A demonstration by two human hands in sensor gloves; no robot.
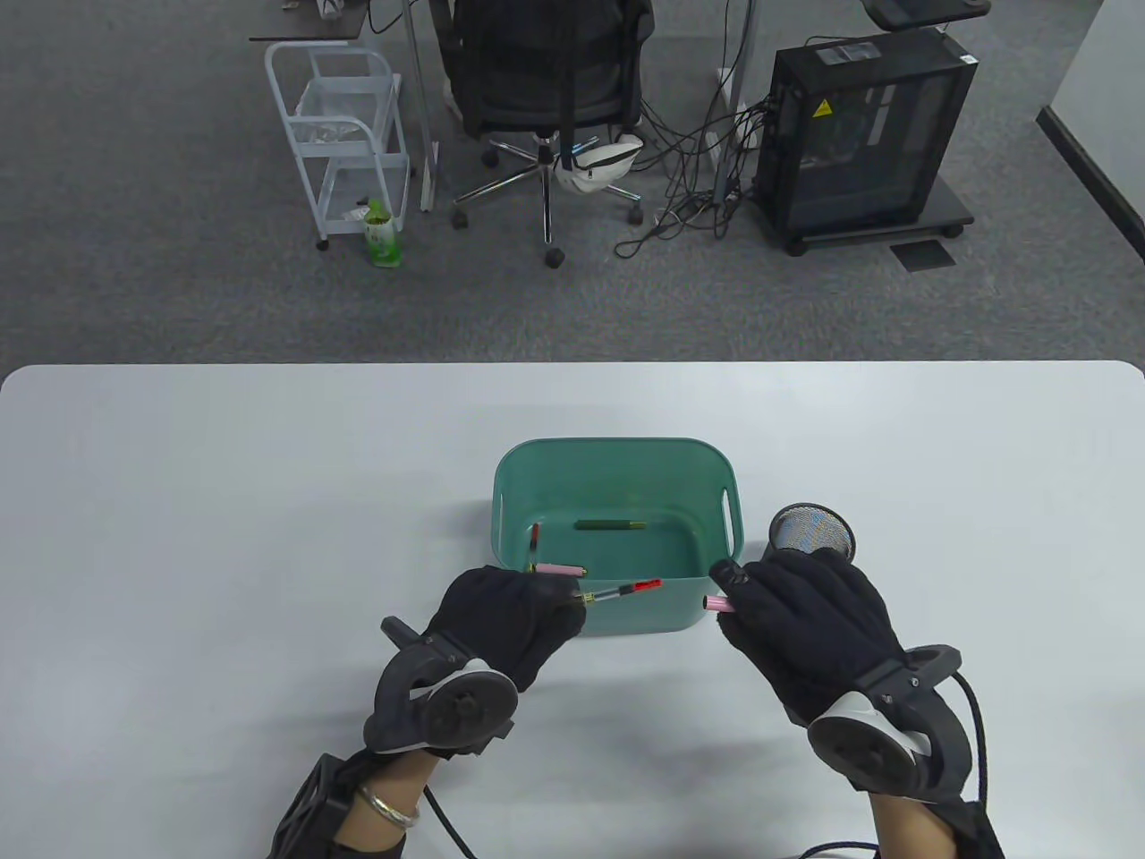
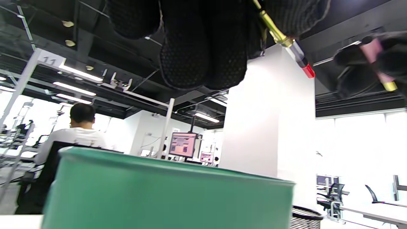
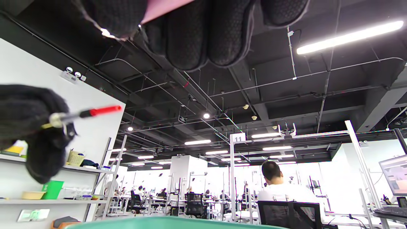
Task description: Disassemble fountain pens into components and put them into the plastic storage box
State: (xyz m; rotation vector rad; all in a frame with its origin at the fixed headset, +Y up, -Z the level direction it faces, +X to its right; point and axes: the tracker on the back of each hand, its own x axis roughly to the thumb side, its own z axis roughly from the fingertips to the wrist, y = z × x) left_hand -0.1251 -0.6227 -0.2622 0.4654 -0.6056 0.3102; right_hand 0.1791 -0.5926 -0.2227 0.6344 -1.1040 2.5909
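Left hand (image 1: 505, 617) fingers pinch the red-tipped pen core (image 1: 623, 590), right hand (image 1: 809, 617) fingers grip the pink barrel (image 1: 718, 605): pen pulled apart, next drop both into the green storage box (image 1: 615, 465).

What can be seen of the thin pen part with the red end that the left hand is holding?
The thin pen part with the red end is a slim rod: a gold-coloured metal collar by the fingers, then a clear or silvery section, then a red plastic-looking tip. The left hand pinches its collar end; the rest sticks out free, roughly level, pointing right over the near wall of the green plastic storage box. It touches nothing else. Whatever lies inside the glove is hidden.
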